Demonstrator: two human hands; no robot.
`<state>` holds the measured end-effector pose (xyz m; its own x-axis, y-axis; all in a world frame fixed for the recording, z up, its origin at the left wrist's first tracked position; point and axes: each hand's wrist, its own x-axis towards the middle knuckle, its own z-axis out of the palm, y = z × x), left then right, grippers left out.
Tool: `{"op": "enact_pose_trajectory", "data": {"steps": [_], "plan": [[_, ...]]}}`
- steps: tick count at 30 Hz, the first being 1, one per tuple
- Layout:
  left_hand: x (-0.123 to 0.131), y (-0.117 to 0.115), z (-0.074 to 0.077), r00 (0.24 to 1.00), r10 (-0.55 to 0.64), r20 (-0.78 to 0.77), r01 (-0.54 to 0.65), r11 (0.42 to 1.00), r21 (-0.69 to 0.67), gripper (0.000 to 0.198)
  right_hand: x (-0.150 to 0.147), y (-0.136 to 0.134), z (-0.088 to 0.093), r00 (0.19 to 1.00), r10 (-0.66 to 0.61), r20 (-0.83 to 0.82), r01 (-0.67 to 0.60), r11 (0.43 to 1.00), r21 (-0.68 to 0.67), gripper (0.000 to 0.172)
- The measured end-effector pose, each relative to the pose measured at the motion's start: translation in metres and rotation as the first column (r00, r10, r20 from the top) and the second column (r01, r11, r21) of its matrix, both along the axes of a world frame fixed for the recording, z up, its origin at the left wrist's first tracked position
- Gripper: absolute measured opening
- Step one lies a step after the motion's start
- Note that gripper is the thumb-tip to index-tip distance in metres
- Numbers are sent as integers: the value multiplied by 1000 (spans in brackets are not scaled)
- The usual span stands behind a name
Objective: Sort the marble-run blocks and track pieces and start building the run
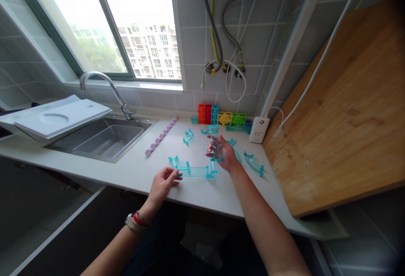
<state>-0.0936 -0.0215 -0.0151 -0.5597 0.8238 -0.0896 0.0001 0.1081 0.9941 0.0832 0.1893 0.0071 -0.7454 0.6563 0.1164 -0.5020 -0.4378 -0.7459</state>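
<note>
My right hand (221, 151) holds a clear teal straight track piece (214, 132) upright above the white counter, fingers wrapped round it. Below it lies a joined run of teal track (196, 172) with a curved part at its left end. My left hand (165, 180) is at the near left edge of this run, thumb and fingertips close together by the track; whether they grip it is hard to tell. Loose teal curved pieces lie around: one (187, 136) beyond the joined run, another (254, 164) to the right of my right hand.
Red (204, 114), blue, yellow (225, 118) and green blocks stand along the wall. A row of lilac pieces (161, 136) lies left of centre. A sink (110, 141) with a faucet is at left; a white box (259, 129) and a wooden board (341, 120) are at right.
</note>
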Motion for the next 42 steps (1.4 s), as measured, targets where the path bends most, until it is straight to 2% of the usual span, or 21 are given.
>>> {"op": "enact_pose_trajectory", "data": {"steps": [2, 4, 5, 6, 8, 10, 12, 14, 16, 21, 23, 27, 33, 39, 42], "plan": [[1, 0, 0, 999, -2, 32, 2, 1000, -9, 45, -3, -10, 0, 995, 99, 23, -101, 990, 99, 54], [1, 0, 1, 998, -12, 66, 13, 1000, -24, 45, -8, -21, 0, 994, 80, 78, -98, 959, 267, 53], [1, 0, 2, 996, -17, 85, 20, 999, -33, 45, -11, -27, 0, 993, 30, 114, -72, 923, 379, 52], [0, 1, 2, 994, -21, 106, 25, 999, -41, 44, -13, -33, 1, 989, -32, 146, -46, 866, 497, 50], [-3, 2, 3, 988, -22, 154, 31, 998, -57, 43, -16, -42, 3, 976, -142, 168, -17, 712, 702, 48], [-6, 4, 3, 979, -17, 205, 32, 997, -70, 41, -17, -47, 4, 966, -208, 154, -12, 556, 831, 50], [-10, 5, 3, 968, -10, 252, 31, 996, -79, 39, -16, -48, 4, 949, -274, 156, -26, 427, 904, 49], [-13, 5, 3, 958, -3, 287, 29, 996, -86, 38, -16, -47, 1, 915, -355, 193, -69, 333, 941, 47], [-14, 6, 4, 951, 0, 310, 29, 995, -92, 36, -16, -45, -2, 878, -412, 246, -133, 284, 949, 45], [-14, 5, 5, 945, 13, 326, 22, 994, -105, 33, -18, -43, -7, 827, -459, 325, -252, 213, 944, 42], [-13, 6, 5, 946, 19, 324, 18, 994, -111, 33, -19, -44, -9, 824, -454, 338, -272, 206, 940, 42], [-12, 6, 6, 949, 17, 314, 22, 992, -120, 36, -21, -44, -14, 825, -438, 356, -287, 218, 933, 45], [-13, 7, 6, 951, -43, 306, 90, 986, -140, 44, -21, -46, -15, 825, -431, 365, -277, 254, 927, 42], [-19, 3, 1, 948, -101, 301, 147, 980, -134, 40, -21, -48, -13, 818, -440, 370, -292, 237, 927, 37], [-21, 1, 2, 940, -137, 313, 182, 976, -120, 40, -21, -48, -14, 816, -440, 375, -288, 253, 923, 36]]}}
